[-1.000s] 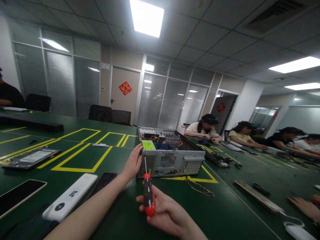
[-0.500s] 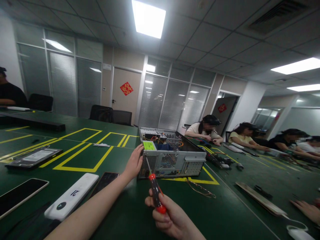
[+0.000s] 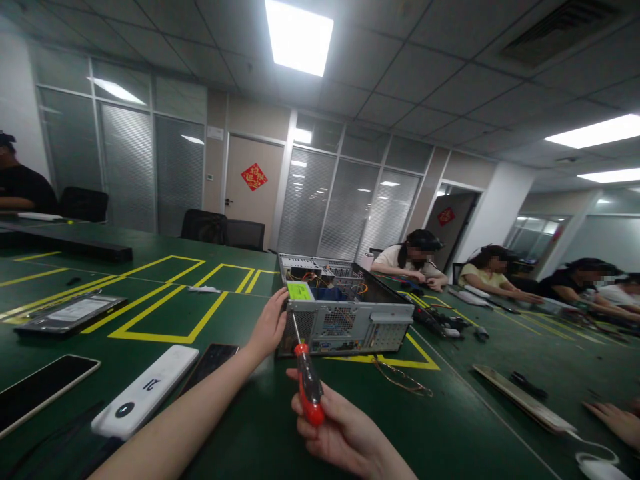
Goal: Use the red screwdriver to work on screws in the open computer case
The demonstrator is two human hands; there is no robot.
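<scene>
An opened computer case (image 3: 370,327) lies on the green table with its perforated rear panel facing me. Inside it are coloured cables, and a power supply with a bright green label (image 3: 299,291) fills the near left corner. My left hand (image 3: 271,325) rests against the case's left side at that corner, its fingers stretched along the metal. In my right hand (image 3: 340,423) is a screwdriver (image 3: 309,383) with a red and black handle. Its shaft points up at the rear panel below the label; whether the tip sits in a screw is too small to tell.
Left of my arm lie a white device marked 21 (image 3: 147,390), a phone (image 3: 45,393), a dark phone (image 3: 213,363) and a hard drive (image 3: 73,313). Glasses (image 3: 403,377) lie before the case. Several people sit along the right; another person's hand (image 3: 613,420) rests at the right edge.
The fingers of my right hand have shifted around the screwdriver's handle, which now sits slightly lower and more upright. My left hand stays at the case corner.
</scene>
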